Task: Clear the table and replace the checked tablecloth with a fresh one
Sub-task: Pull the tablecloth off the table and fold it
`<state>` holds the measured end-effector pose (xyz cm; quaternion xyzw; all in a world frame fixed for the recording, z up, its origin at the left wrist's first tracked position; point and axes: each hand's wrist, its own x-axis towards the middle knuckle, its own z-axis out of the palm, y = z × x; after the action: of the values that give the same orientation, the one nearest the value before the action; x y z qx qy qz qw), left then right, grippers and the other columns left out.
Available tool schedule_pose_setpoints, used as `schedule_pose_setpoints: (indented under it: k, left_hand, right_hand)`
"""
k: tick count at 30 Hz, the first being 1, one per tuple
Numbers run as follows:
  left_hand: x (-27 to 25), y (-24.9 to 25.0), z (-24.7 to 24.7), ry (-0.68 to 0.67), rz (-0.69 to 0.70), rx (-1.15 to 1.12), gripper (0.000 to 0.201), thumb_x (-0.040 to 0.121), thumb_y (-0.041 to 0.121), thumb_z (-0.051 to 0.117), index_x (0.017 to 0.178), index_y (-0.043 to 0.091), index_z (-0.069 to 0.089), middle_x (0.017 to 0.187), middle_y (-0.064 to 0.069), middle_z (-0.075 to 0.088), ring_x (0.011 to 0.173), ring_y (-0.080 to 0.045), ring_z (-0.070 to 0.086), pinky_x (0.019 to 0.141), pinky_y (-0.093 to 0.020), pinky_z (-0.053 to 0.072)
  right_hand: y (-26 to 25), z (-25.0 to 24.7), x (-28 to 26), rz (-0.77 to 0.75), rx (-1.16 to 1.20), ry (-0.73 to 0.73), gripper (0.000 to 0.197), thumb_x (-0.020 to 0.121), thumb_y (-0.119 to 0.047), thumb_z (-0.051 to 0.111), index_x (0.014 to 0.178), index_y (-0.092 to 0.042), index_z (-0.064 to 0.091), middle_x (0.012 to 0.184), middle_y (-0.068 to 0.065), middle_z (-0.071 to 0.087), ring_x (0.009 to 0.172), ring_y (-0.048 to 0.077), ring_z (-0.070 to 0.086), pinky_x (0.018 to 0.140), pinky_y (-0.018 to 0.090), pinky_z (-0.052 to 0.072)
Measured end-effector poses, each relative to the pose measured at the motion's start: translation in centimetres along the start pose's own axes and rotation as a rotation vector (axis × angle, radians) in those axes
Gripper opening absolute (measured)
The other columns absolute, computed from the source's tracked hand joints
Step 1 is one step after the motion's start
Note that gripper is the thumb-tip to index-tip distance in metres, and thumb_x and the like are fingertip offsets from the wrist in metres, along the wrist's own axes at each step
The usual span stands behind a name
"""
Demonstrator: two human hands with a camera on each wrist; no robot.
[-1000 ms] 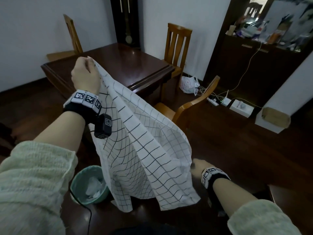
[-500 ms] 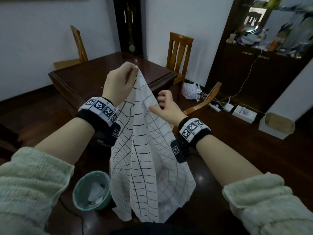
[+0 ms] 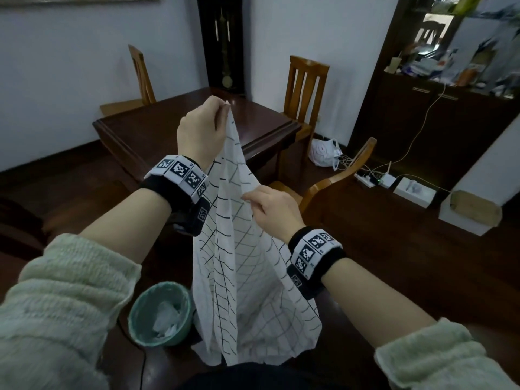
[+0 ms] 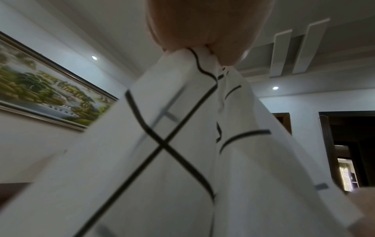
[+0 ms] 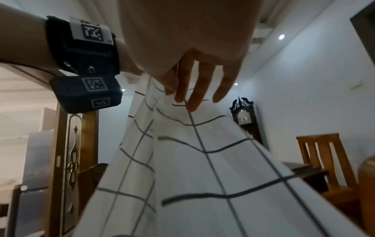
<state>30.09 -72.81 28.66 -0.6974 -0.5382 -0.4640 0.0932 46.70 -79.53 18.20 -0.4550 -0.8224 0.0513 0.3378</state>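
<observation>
The white checked tablecloth hangs in the air in front of me, gathered into long folds, its lower end near the floor. My left hand is raised and pinches its top corner; the left wrist view shows the tablecloth bunched under the left hand. My right hand is lower and to the right and pinches a fold of the cloth's edge. In the right wrist view the right hand's fingers lie along the tablecloth. The dark wooden table behind is bare.
A teal waste bin with crumpled paper stands on the floor at lower left, beside the cloth's hem. Wooden chairs stand round the table, one close on the right. A dark sideboard, cables and a power strip are at right.
My right hand left the cloth's low right edge and rose to a fold near the left hand. The left hand moved toward the centre, and the spread cloth now hangs narrow.
</observation>
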Motion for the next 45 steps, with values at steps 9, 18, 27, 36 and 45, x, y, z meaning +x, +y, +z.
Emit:
schedule_pose_setpoints:
  k: [9, 18, 27, 36, 45]
  left_hand:
    - [-0.1, 0.7, 0.5, 0.005, -0.028, 0.008, 0.032, 0.101, 0.033, 0.04, 0.098, 0.008, 0.059, 0.078, -0.006, 0.065, 0.072, -0.03, 0.062, 0.061, -0.032, 0.043]
    - [-0.4, 0.2, -0.1, 0.022, -0.063, 0.03, 0.032, 0.101, 0.033, 0.04, 0.099, 0.008, 0.06, 0.08, -0.007, 0.066, 0.074, -0.03, 0.063, 0.062, -0.032, 0.043]
    - [-0.5, -2.9, -2.2, 0.082, -0.094, 0.053, 0.033, 0.1, 0.034, 0.039, 0.099, 0.007, 0.058, 0.084, -0.014, 0.067, 0.078, -0.036, 0.062, 0.067, -0.042, 0.05]
    - [-0.3, -2.1, -2.6, 0.105, -0.082, 0.016, 0.035, 0.1, 0.035, 0.039, 0.1, 0.007, 0.059, 0.084, -0.011, 0.067, 0.076, -0.032, 0.063, 0.067, -0.042, 0.052]
    - [-1.2, -3.8, -3.8, 0.09, -0.068, 0.113, 0.034, 0.1, 0.037, 0.037, 0.1, 0.011, 0.058, 0.085, -0.009, 0.066, 0.078, -0.031, 0.063, 0.069, -0.042, 0.053]
  right_hand:
    - [-4.0, 0.4, 0.9, 0.363, -0.197, -0.256, 0.068, 0.085, -0.077, 0.027, 0.101, -0.022, 0.063, 0.097, -0.004, 0.06, 0.087, 0.022, 0.058, 0.069, 0.033, 0.044]
    - [-3.6, 1.6, 1.3, 0.31, -0.326, -0.174, 0.038, 0.096, -0.039, 0.036, 0.077, -0.019, 0.063, 0.072, -0.003, 0.053, 0.074, 0.024, 0.053, 0.066, 0.032, 0.031]
    - [1.7, -4.5, 2.2, 0.249, -0.127, -0.034, 0.027, 0.094, -0.033, 0.051, 0.088, -0.015, 0.069, 0.09, 0.001, 0.064, 0.086, 0.022, 0.06, 0.071, 0.033, 0.048]
    - [1.4, -0.7, -0.1, 0.396, 0.078, -0.196, 0.03, 0.092, -0.044, 0.053, 0.11, -0.027, 0.07, 0.119, -0.01, 0.065, 0.107, 0.016, 0.06, 0.087, 0.03, 0.048]
    - [2.3, -1.2, -0.2, 0.456, 0.199, -0.042, 0.02, 0.09, -0.029, 0.056, 0.098, -0.018, 0.07, 0.102, 0.002, 0.069, 0.095, 0.022, 0.063, 0.084, 0.035, 0.051]
